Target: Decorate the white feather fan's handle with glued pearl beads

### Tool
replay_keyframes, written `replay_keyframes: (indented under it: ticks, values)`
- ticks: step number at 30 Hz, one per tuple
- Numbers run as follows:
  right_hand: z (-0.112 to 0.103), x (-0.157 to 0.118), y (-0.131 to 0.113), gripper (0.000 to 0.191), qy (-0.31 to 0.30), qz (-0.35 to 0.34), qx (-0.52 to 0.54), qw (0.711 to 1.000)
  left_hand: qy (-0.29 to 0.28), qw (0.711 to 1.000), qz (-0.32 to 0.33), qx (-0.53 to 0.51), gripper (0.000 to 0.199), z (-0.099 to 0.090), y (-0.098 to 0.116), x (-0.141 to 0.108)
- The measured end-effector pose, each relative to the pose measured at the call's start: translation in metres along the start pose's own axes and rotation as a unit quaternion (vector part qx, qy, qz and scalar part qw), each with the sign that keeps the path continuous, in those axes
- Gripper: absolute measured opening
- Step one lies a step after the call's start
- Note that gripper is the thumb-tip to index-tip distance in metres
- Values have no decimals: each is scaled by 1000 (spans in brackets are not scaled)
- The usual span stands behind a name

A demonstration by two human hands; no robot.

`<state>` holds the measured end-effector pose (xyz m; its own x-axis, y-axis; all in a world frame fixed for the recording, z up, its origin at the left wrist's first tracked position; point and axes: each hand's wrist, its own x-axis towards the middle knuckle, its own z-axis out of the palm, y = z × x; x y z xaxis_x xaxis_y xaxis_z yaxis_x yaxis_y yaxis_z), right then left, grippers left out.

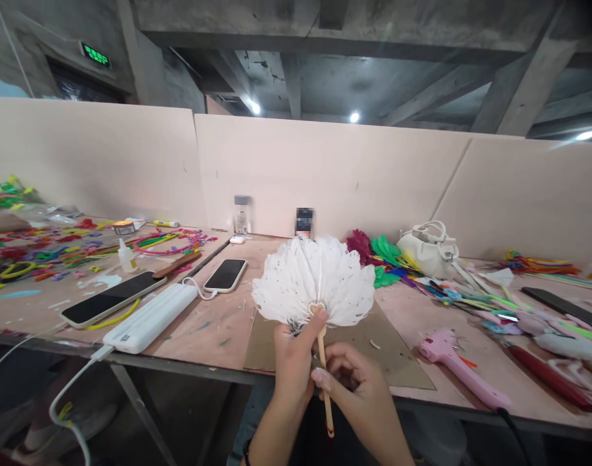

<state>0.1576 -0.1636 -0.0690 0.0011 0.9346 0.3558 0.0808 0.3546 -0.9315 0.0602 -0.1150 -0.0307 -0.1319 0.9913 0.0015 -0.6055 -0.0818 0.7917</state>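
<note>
A white feather fan (320, 275) on a slim wooden handle (328, 414) stands upright before me. Small beads trim the spot where the feathers meet the handle. My left hand (296, 356) is closed around the base of the feathers, its thumb pressed on the front of the handle's top. Lower down, my right hand (352, 378) pinches the handle between thumb and fingers; some of its fingers are hidden behind. Under the fan lies a brown cardboard sheet (398, 353) at the table's front edge.
On the right are a pink glue gun (464, 369), a dark red-handled tool (553, 378), a white handbag (429, 249) and coloured feathers (386, 252). Left lie a white power bank (150, 317), phones (225, 275) and a glue bottle (127, 257). A pale partition (325, 168) stands behind.
</note>
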Motion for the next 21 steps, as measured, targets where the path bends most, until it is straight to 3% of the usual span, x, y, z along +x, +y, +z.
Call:
replay_keyframes:
  ticks: [4, 7, 14, 17, 21]
  values:
    - [0, -3, -2, 18, -26, -31, -18, 999, 41, 999, 0, -10, 43, 2, 3, 0]
    - [3, -11, 1, 33, -32, -39, -35, 998, 32, 999, -7, -26, 47, 1, 3, 3]
    - [7, -13, -4, 55, 75, 11, -58, 995, -70, 997, -39, 20, 61, -15, 15, 2]
    - [7, -5, -13, 67, 109, 47, -65, 991, -109, 993, -41, 26, 51, -30, 31, -6]
    - [14, -5, -10, 61, 177, 45, -128, 975, -135, 986, -65, 72, 59, -53, 48, -17]
